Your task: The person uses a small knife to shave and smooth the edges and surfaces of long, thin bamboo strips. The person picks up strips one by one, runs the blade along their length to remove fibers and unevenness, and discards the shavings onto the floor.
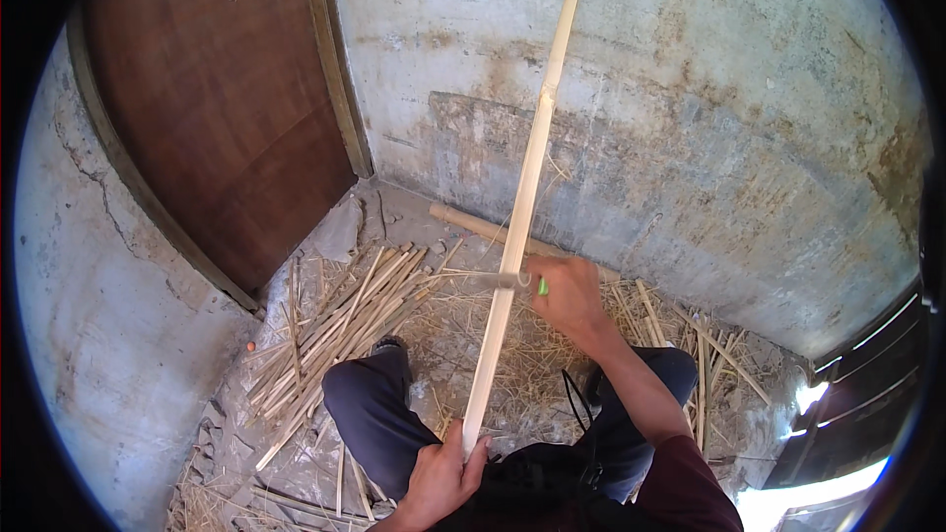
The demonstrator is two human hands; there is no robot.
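Observation:
A long, pale split bamboo strip (528,187) rises from my lap and leans away from me, its far end in front of the wall. My left hand (443,481) is closed round its near end, low in the view. About midway along the strip, a knife blade (485,280), slightly blurred, lies across it. My right hand (569,298) is closed on the knife's handle, of which a bit of green shows. Beside the strip at the blade is a small pale curl or ring (522,279); I cannot tell whether it is a shaving.
Many thin bamboo sticks (340,310) lie heaped on the left. A round bamboo pole (473,224) lies along the wall's foot. Shavings (448,355) cover the floor between my legs. More strips (724,365) lie at right. A brown door (212,89) stands at far left, beside the stained wall (690,138).

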